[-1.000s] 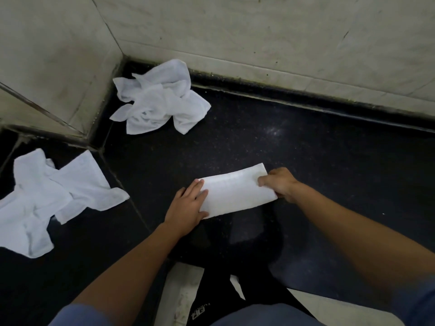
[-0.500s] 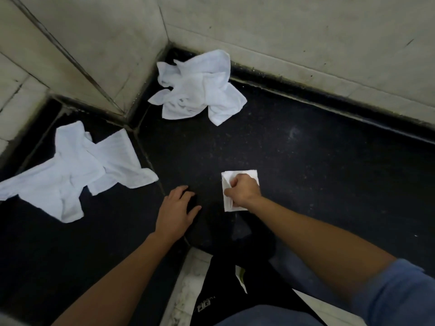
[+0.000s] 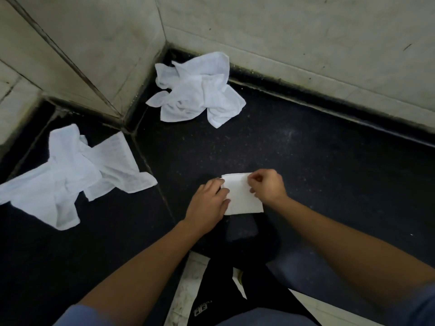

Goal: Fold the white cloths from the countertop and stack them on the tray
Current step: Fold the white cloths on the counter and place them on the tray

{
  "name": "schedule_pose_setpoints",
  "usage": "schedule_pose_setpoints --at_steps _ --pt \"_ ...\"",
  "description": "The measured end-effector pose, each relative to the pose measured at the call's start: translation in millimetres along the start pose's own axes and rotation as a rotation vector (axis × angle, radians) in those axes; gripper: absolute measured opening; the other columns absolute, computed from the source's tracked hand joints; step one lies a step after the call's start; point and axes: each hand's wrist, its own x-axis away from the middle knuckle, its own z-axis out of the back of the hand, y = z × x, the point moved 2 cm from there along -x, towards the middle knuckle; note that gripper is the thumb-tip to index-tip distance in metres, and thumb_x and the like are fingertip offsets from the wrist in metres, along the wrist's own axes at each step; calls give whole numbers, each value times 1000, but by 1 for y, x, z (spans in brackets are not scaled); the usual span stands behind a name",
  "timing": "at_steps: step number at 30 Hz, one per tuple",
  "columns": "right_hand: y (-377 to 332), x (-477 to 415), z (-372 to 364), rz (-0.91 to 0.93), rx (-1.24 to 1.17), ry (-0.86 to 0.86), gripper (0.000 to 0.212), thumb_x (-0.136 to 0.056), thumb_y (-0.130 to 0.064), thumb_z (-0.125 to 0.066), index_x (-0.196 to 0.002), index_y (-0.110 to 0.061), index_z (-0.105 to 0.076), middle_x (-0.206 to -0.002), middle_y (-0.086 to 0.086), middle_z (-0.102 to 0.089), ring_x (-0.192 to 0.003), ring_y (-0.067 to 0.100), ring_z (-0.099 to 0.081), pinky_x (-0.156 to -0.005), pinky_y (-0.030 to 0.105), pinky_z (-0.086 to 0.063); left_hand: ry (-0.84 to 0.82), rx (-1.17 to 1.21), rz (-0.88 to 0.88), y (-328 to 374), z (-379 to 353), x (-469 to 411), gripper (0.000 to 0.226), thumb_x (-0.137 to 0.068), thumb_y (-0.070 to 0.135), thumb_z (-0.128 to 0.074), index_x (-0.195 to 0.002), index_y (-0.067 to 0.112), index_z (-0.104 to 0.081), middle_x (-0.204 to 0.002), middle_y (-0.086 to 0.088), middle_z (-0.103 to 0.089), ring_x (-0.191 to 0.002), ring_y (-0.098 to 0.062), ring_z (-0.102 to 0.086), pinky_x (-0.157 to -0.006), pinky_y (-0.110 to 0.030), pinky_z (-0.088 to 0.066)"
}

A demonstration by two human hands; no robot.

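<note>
A small folded white cloth [image 3: 242, 198] lies flat on the black countertop [image 3: 317, 175], near its front edge. My left hand [image 3: 208, 203] rests with straight fingers on the cloth's left edge. My right hand [image 3: 267, 185] pinches the cloth's upper right part, fingers curled. A crumpled white cloth [image 3: 197, 92] sits in the back corner by the wall. Another loose white cloth [image 3: 70, 175] is spread out on the counter at the left. No tray is in view.
Pale tiled walls [image 3: 282, 31] close the counter at the back and left. The counter's front edge runs just below my hands, with a light floor [image 3: 186, 290] and my dark trousers under it.
The long folded strip has been folded over into a small square. My left hand moved back onto its left edge, and my right hand shifted to its right side.
</note>
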Motion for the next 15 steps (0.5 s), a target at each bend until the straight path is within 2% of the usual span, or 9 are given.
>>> schedule_pose_setpoints --at_steps 2,4,6,9,12,15 --pt "2 -1 -2 -94 -91 -111 12 -87 -10 -65 -76 -11 -68 -73 10 -71 -62 18 -69 -62 35 -60 -164 -62 -15 10 -8 -10 44 -94 32 -52 -132 10 -51 -150 -12 -34 -141 -27 -27 -109 -39 -29" --pt "5 0 -8 -224 -275 -180 5 -86 -4 -66 -85 0 -69 -76 15 -70 -63 21 -68 -63 33 -60 -293 -183 -7 9 -16 -15 60 -96 38 -47 -146 9 -30 -159 -10 -11 -147 -23 -4 -116 -38 -15" --pt "11 -4 -6 -329 -497 -102 13 -87 -4 -66 -94 6 -68 -78 16 -70 -66 22 -68 -66 31 -58 -359 -258 -8 2 -22 -14 66 -97 41 -44 -149 8 -20 -161 -8 0 -148 -21 6 -118 -39 -11" --pt "19 -16 4 -406 -712 3 10 -89 -5 -65 -93 3 -67 -81 16 -70 -72 23 -70 -73 34 -59 -382 -224 -9 -4 -25 -11 67 -97 41 -43 -151 10 -17 -161 -5 6 -147 -18 11 -118 -38 -9" --pt "19 -18 3 -377 -689 61 2 -86 -6 -68 -86 -4 -69 -82 16 -71 -71 22 -70 -68 32 -60 -384 -212 -14 -5 -25 -11 68 -97 43 -43 -151 12 -16 -161 -3 8 -147 -16 13 -118 -37 -7" --pt "26 2 -7 -250 -466 -16 8 -81 -7 -75 -75 -9 -71 -72 11 -70 -62 19 -66 -62 30 -57 -387 -213 0 -6 -23 -11 68 -97 45 -42 -152 13 -16 -161 -1 9 -146 -15 13 -118 -36 -6"
